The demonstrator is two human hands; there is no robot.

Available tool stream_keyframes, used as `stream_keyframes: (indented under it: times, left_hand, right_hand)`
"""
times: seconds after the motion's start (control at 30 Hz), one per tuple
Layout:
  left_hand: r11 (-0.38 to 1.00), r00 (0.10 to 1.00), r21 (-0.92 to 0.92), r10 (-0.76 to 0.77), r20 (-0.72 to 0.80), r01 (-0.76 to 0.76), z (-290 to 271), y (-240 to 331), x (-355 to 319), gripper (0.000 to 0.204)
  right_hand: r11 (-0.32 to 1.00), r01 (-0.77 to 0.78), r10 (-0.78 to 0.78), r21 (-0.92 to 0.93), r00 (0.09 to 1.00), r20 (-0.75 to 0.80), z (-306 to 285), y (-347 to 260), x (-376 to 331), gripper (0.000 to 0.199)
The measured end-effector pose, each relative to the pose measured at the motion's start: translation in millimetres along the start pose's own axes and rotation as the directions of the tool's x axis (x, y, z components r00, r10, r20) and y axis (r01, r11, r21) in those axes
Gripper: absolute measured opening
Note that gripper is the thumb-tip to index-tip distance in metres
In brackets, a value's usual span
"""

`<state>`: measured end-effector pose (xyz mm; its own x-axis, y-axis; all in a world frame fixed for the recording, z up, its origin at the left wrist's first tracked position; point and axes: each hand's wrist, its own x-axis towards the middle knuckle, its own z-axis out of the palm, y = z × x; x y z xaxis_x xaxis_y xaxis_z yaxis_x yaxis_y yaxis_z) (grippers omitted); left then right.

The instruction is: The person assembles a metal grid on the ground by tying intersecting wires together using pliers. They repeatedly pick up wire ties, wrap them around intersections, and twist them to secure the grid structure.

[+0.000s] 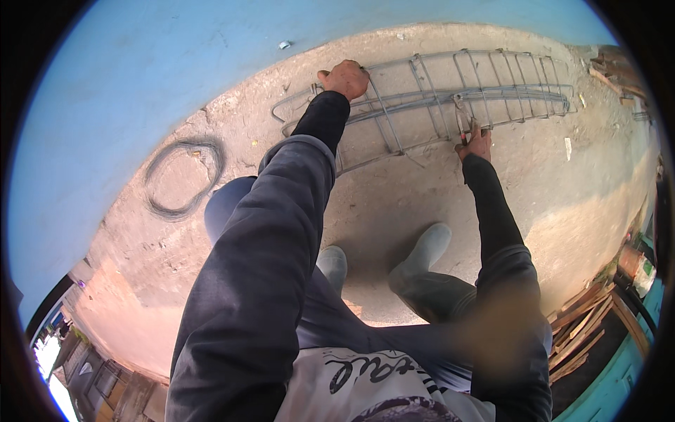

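Note:
A long cage of thin steel rebar (398, 150), with rods joined by bent stirrups, lies on the ground ahead of me. My left hand (345, 79) is closed at its far rod, near the left end; the fingertips are hidden under the hand. Beside the near rod, right of the middle, my right hand (476, 143) grips a pair of worn pincers (461, 114). The pincers point away from me, over the inside of the cage. Several loose bars (436, 100) run lengthwise within the cage.
A coil of dark wire (184, 212) lies on the concrete at left. Beyond the cage stands a blue wall (176, 63). My rubber boots (430, 246) are planted on the near side. Wood strips (580, 330) are piled at lower right, and more scrap wood (619, 77) lies at far right.

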<state>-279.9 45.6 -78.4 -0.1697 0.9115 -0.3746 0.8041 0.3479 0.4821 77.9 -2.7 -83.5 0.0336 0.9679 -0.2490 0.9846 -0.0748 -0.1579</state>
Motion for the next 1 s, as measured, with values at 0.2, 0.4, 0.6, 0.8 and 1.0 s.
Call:
stream_keyframes:
  times: [0.2,0.4,0.6,0.8,1.0]
  left_hand:
    - [0.997,0.997,-0.074,-0.005,-0.08,-0.001,18.3,13.1,4.7,0.039]
    - [0.995,0.995,-0.072,0.064,-0.082,-0.07,23.1,7.4,11.7,0.038]
    - [0.987,0.981,-0.107,0.101,-0.164,-0.119,30.8,2.9,9.5,0.039]
    - [0.987,0.98,-0.104,0.102,-0.171,-0.12,33.2,-0.5,6.5,0.039]
    - [0.983,0.965,-0.083,0.141,-0.221,-0.163,38.2,-0.9,9.9,0.039]
  right_hand:
    - [0.986,0.165,-0.166,-0.018,0.983,-0.075,-1.4,13.9,-18.4,0.057]
    - [0.972,0.195,-0.234,0.134,0.879,0.417,-37.3,4.8,-16.0,0.042]
    - [0.893,0.44,-0.41,0.097,0.706,0.577,-49.5,-24.5,-43.1,0.064]
    - [0.749,0.614,-0.292,-0.249,0.644,0.707,-88.6,-79.6,-66.1,0.068]
    - [0.558,0.699,-0.412,-0.448,0.701,0.582,-85.3,-86.7,-85.6,0.052]
